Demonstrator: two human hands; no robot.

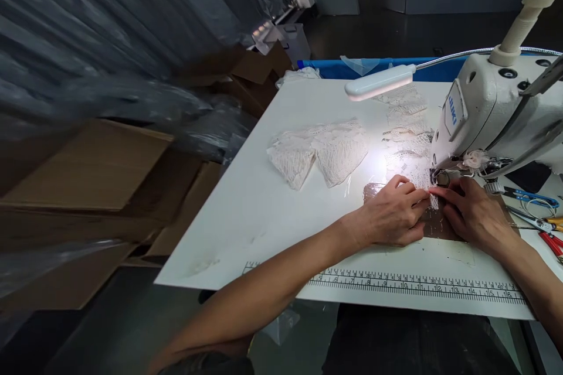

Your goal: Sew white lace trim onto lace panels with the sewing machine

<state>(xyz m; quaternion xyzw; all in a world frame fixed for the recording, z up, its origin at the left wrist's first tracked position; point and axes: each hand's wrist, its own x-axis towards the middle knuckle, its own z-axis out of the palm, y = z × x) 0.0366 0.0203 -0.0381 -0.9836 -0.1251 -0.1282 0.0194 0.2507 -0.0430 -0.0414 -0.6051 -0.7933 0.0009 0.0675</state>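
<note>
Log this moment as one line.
left hand: at white lace | right hand: at lace's near end | sewing machine: beside lace | lamp: lit

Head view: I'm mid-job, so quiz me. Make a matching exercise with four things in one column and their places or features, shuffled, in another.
Things
1. Left hand
2. Lamp
3. Ruler
4. Machine

Places and features
A. Printed along the near edge of the table
B. Lettered JUKI
C. At the lace, facing the right hand
D. On a flexible metal neck

Pairs: 1-C, 2-D, 3-A, 4-B
</note>
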